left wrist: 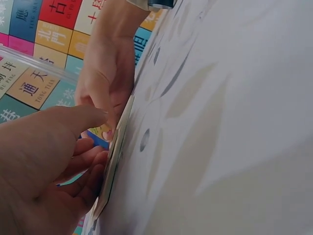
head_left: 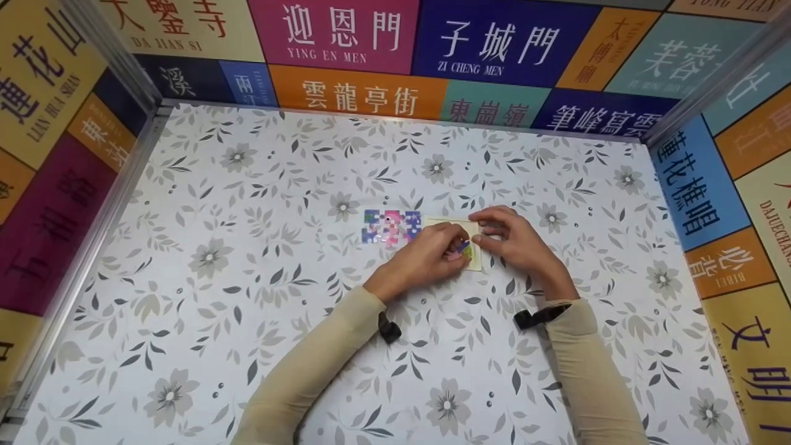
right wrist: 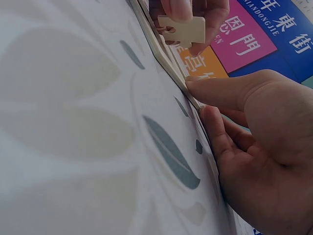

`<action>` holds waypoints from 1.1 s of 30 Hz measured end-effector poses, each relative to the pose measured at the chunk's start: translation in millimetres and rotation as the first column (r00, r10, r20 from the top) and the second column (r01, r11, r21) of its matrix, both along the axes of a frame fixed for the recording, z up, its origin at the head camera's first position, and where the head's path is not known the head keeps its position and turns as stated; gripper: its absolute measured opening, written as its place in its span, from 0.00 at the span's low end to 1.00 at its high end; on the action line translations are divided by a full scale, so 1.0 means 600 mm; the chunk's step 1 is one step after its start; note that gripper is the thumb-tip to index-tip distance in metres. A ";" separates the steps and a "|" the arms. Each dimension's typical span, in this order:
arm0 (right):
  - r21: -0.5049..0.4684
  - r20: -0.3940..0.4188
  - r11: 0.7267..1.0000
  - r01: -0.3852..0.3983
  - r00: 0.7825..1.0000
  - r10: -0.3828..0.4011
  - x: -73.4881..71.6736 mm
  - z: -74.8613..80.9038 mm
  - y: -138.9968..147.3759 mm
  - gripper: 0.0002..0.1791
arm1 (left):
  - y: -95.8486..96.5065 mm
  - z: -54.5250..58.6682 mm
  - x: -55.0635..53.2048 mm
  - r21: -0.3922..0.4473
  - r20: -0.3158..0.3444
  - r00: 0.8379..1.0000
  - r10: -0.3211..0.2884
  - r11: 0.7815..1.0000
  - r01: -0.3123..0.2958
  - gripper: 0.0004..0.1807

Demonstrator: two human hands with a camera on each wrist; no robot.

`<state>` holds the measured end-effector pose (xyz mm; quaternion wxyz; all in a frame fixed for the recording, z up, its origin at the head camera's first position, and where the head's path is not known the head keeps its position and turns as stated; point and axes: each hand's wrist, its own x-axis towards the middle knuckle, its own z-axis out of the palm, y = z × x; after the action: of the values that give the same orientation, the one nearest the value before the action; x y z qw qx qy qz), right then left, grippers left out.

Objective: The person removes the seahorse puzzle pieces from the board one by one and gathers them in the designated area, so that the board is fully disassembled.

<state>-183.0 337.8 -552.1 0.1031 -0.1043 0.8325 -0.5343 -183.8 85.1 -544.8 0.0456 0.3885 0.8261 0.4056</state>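
My left hand (head_left: 429, 252) is over a small cream puzzle board (head_left: 474, 262), its thumb and fingers pinching a jigsaw piece (right wrist: 190, 30) whose pale wooden back and notched edge show in the right wrist view. At the board's right side, my right hand (head_left: 516, 242) grips the edge, with the thumb (right wrist: 220, 90) on the rim and the fingers curled beside it. A yellow-green printed patch lies on the board under my left hand, which hides much of it. Joined pink and purple jigsaw pieces (head_left: 389, 227) lie just left of the board.
A white tablecloth (head_left: 204, 321) with grey flowers and leaves covers the table. Colourful panels (head_left: 346, 37) with large characters stand along the back and both sides. Each wrist has a black strap (head_left: 531, 318) at the sleeve cuff.
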 end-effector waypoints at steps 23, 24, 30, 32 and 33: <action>-0.008 -0.010 1.000 0.014 1.000 -0.014 -0.001 -0.003 -0.002 0.23 | -0.020 0.018 -0.008 0.085 0.126 0.985 -0.119 0.990 0.109 0.21; -0.007 -0.009 1.000 0.015 1.000 -0.015 -0.001 -0.003 -0.001 0.23 | -0.023 0.018 -0.008 0.072 0.132 0.984 -0.119 0.991 0.110 0.21; -0.006 0.005 1.000 0.021 1.000 -0.021 0.000 -0.001 -0.001 0.23 | -0.038 0.016 -0.011 0.028 0.177 0.978 -0.108 0.994 0.105 0.20; -0.007 0.002 1.000 0.023 1.000 -0.023 0.000 -0.001 -0.001 0.23 | -0.041 0.016 -0.013 0.029 0.186 0.976 -0.114 0.993 0.110 0.20; -0.005 -0.003 1.000 0.021 1.000 -0.021 0.000 -0.001 -0.001 0.23 | -0.042 0.016 -0.013 0.030 0.188 0.975 -0.116 0.993 0.112 0.20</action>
<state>-183.1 337.4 -552.6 0.0960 -0.0964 0.8323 -0.5373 -191.7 60.0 -535.1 0.1436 0.3951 0.7905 0.4454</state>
